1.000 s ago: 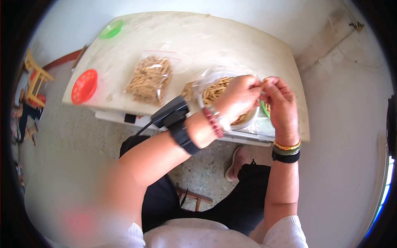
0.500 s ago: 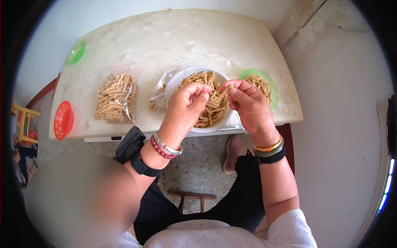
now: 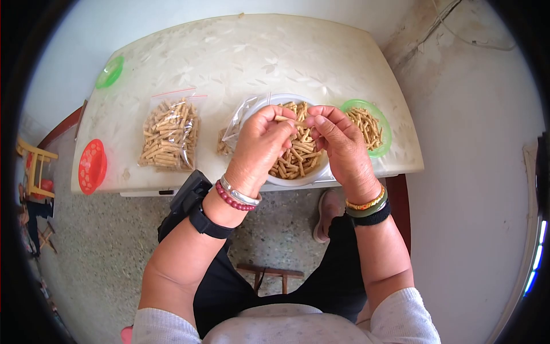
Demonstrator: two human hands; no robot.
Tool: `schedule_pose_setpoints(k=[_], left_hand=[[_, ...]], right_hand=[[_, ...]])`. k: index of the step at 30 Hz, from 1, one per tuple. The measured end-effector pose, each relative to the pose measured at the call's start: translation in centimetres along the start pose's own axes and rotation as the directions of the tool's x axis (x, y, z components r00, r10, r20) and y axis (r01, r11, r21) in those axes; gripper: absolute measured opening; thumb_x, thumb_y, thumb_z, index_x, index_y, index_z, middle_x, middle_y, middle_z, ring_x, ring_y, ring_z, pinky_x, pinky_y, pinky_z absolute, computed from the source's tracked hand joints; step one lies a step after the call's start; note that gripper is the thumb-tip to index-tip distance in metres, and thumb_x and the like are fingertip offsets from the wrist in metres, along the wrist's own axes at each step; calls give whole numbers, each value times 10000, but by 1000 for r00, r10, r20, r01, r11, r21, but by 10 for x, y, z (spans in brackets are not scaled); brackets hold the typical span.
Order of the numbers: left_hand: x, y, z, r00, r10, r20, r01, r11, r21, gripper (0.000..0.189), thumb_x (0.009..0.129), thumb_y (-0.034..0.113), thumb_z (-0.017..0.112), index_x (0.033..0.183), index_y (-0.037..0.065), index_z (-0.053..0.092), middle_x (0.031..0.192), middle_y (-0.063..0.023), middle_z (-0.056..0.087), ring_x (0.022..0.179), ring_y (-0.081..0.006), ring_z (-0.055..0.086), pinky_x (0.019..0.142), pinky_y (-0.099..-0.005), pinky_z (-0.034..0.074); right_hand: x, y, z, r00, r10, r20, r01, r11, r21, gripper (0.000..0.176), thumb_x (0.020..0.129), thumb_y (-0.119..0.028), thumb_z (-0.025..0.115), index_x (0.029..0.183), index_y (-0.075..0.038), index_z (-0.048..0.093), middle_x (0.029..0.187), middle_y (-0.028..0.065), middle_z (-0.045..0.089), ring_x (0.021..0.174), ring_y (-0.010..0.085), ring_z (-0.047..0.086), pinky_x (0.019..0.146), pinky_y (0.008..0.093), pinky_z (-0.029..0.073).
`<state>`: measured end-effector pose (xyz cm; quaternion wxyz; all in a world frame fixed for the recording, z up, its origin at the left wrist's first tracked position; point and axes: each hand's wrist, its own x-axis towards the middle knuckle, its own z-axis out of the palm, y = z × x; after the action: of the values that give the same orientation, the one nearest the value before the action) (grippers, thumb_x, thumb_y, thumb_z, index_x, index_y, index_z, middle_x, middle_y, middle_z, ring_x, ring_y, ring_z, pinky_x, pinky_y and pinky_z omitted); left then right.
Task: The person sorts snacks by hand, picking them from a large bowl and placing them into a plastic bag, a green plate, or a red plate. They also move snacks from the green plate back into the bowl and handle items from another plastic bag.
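Above a white bowl (image 3: pixel 327 167) heaped with short tan sticks (image 3: pixel 297 162), both my hands work close together. My left hand (image 3: pixel 263 140) is closed in a pinch on a tan stick (image 3: pixel 282 118) that shows between its fingertips. Thumb and forefinger of my right hand (image 3: pixel 342 140) are pinched together near that stick's other end; I cannot make out what is between them. Behind my left hand, a clear plastic bag (image 3: pixel 234 127) with some sticks in it leans by the bowl. A green dish (image 3: pixel 385 126) of thinner sticks stands right of my right hand.
A filled zip bag (image 3: pixel 170 135) of sticks lies on the table (image 3: pixel 229 57) to the left. A red basket (image 3: pixel 93 166) and a green dish (image 3: pixel 110 72) sit along the left edge. A wall (image 3: pixel 470 143) rises at the right, and a wooden stool (image 3: pixel 269 270) is below.
My hands have drawn closer together. The stick shows now at my left fingertips, where before one showed at my right fingertips. The view has shifted slightly.
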<state>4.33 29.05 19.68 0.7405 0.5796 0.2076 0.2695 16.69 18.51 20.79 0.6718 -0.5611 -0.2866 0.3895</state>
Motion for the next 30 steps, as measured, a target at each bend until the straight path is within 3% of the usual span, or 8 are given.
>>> schedule_pose_setpoints(k=[7, 16, 18, 20, 21, 22, 24, 30], left_hand=[[-2, -1, -7, 998, -63, -28, 59, 989, -137, 85, 894, 79, 540, 969, 53, 569, 774, 4, 579, 600, -37, 481, 510, -166, 372], [-3, -7, -4, 993, 115, 3, -115, 989, 90, 118, 889, 53, 549, 1002, 21, 558, 757, 5, 596, 607, -24, 491, 530, -171, 389], [-3, -3, -6, 925, 379, -38, -308, 804, 509, 112, 885, 57, 573, 991, 19, 574, 681, 36, 565, 560, -9, 450, 506, -171, 358], [-4, 19, -14, 877, 478, -59, -332, 689, 645, 97, 885, 80, 595, 963, 23, 597, 612, 68, 508, 530, 3, 396, 480, -174, 314], [0, 26, -21, 840, 529, -125, -330, 678, 657, 79, 821, 104, 653, 892, 80, 628, 563, -39, 575, 481, -109, 536, 467, -268, 418], [2, 31, -28, 801, 581, -143, -370, 669, 645, 91, 872, 92, 624, 937, 30, 618, 600, 65, 498, 534, 1, 393, 475, -178, 315], [8, 42, -39, 768, 607, -204, -330, 649, 685, 106, 868, 92, 629, 945, 20, 616, 626, 43, 531, 536, -14, 417, 490, -176, 356], [27, 24, -72, 886, 442, -143, -182, 614, 768, 323, 802, 219, 717, 1028, 7, 625, 743, -10, 591, 622, -66, 503, 567, -230, 435]], right_hand=[[-1, 6, 10, 997, -28, 69, 30, 999, -39, 145, 860, -90, 620, 980, -26, 570, 907, 7, 597, 870, 59, 541, 791, 209, 434], [3, 10, 12, 994, -59, 92, 62, 998, -22, 91, 875, -91, 615, 930, -30, 577, 863, -11, 594, 809, 55, 544, 755, 204, 439], [9, 11, 7, 993, -108, -39, 108, 994, -18, 76, 887, -91, 600, 915, -23, 585, 852, -16, 591, 769, 48, 523, 726, 195, 430], [14, 7, 5, 993, -98, -58, 97, 995, -18, 73, 886, -84, 602, 920, -20, 593, 837, -26, 585, 754, 40, 502, 716, 191, 420], [17, 8, 5, 988, -137, -73, 134, 990, -37, 79, 880, -79, 612, 927, -17, 596, 824, -31, 582, 745, 35, 503, 704, 185, 420], [20, 9, 4, 981, -175, -87, 171, 984, -57, 87, 874, -74, 621, 934, -15, 599, 810, -36, 579, 736, 31, 504, 692, 179, 419], [26, 12, 9, 970, -221, -97, 211, 972, -103, 91, 866, -66, 630, 936, -14, 605, 800, -39, 579, 718, 27, 503, 664, 174, 419], [35, 19, 42, 946, -319, -66, 281, 902, -328, 92, 832, -39, 644, 923, -21, 640, 750, -38, 577, 661, 25, 496, 584, 185, 424]])
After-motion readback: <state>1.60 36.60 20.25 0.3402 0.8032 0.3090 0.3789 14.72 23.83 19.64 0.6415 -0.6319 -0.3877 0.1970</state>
